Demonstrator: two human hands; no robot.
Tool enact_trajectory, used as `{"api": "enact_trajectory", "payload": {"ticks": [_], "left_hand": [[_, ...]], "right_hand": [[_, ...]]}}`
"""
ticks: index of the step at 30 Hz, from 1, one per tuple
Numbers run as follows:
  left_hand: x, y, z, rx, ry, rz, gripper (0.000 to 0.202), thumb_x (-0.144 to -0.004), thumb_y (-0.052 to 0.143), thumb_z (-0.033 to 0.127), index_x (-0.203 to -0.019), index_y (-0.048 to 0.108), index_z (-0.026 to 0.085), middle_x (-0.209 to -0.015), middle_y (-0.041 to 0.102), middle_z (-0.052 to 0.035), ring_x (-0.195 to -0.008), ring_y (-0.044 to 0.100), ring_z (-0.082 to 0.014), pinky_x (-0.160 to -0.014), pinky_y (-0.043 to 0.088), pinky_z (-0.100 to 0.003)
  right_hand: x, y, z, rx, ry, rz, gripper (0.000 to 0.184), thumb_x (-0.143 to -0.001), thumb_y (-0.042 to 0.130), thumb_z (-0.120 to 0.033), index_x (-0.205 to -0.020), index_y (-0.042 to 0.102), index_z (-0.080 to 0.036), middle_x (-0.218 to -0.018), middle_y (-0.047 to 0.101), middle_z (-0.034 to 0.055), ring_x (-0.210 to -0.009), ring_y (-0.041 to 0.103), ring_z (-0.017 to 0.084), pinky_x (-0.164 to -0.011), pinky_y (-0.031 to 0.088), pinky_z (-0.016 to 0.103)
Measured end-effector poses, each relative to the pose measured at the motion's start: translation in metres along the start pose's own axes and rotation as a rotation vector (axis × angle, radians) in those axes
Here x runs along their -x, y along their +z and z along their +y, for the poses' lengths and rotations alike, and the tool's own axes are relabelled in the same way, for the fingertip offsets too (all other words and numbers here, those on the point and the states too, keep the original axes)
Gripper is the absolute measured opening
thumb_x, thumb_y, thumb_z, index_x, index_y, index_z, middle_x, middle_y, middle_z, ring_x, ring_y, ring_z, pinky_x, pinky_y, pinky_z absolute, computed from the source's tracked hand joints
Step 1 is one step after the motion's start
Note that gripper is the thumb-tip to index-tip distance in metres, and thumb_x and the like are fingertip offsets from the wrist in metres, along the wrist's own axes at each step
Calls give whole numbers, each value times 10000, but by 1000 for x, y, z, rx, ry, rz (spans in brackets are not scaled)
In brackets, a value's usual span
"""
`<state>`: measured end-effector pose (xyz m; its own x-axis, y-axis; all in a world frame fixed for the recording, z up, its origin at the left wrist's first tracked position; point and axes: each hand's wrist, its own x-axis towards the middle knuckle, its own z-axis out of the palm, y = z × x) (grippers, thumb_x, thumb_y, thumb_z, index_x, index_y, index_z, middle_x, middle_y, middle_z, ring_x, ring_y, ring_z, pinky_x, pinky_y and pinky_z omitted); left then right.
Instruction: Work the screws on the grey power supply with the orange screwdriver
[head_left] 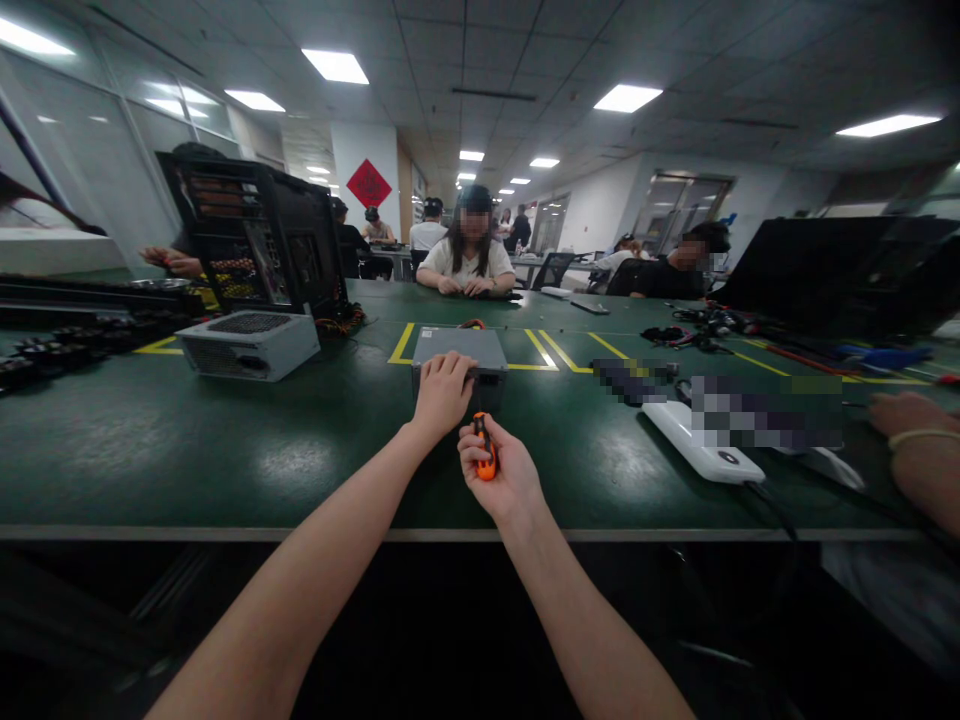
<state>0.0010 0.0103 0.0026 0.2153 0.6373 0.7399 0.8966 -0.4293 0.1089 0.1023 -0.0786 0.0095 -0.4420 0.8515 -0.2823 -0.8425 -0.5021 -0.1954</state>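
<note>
The box [465, 344] on the bench [337, 490] is pressed by the left hand [441, 392], laid loosely over its near edge; the screwdriver [487, 460] is wrapped by the curled right hand [504, 468]. It should be kept square to the box; tip contact cannot be told.

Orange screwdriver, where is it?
In the head view, the orange screwdriver is just below centre, in the right grip, in front of the grey box under the left grip.
</note>
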Motion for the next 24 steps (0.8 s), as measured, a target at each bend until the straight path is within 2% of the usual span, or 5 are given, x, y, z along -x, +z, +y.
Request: {"api": "enact_trajectory", "payload": {"ticks": [4,10,15,19,24], "left_hand": [[-1,-1,0,5,-5,-26,223,-808,453,192,-1023,505,225,-1021,532,-41,-976,436,-218,-855,335,-357],[0,-1,1,21,-8,-13,218,-814,439,191,-1019,504,225,-1019,531,-48,-989,434,-223,-861,329,-365],[-1,-1,1,24,-10,-23,226,-806,453,189,-1023,503,230,-1023,530,-43,-988,434,-217,-865,331,-359],[0,-1,1,21,-1,-7,218,-813,443,193,-1020,504,225,-1018,532,-40,-977,437,-218,-857,334,-360],[-1,-1,1,17,-13,-19,221,-808,451,193,-1020,505,229,-1017,530,-44,-980,435,-218,-861,333,-364]], "right_hand": [[-1,-1,0,46,35,-44,242,-901,299,-251,-866,496,-114,-663,459,-5,-462,422,19,-348,387,79],[0,0,1,13,-11,17,144,-865,411,-232,-781,459,-126,-653,436,-21,-430,392,-1,-314,324,54],[1,1,1,61,30,-32,234,-899,311,-254,-870,496,-113,-651,461,-9,-448,427,17,-341,373,79],[0,1,1,47,-3,23,166,-866,409,-262,-791,470,-127,-653,445,-17,-442,416,10,-305,313,61],[0,0,0,46,12,-21,204,-890,343,-232,-845,493,-101,-664,471,2,-465,436,17,-357,383,76]]}}
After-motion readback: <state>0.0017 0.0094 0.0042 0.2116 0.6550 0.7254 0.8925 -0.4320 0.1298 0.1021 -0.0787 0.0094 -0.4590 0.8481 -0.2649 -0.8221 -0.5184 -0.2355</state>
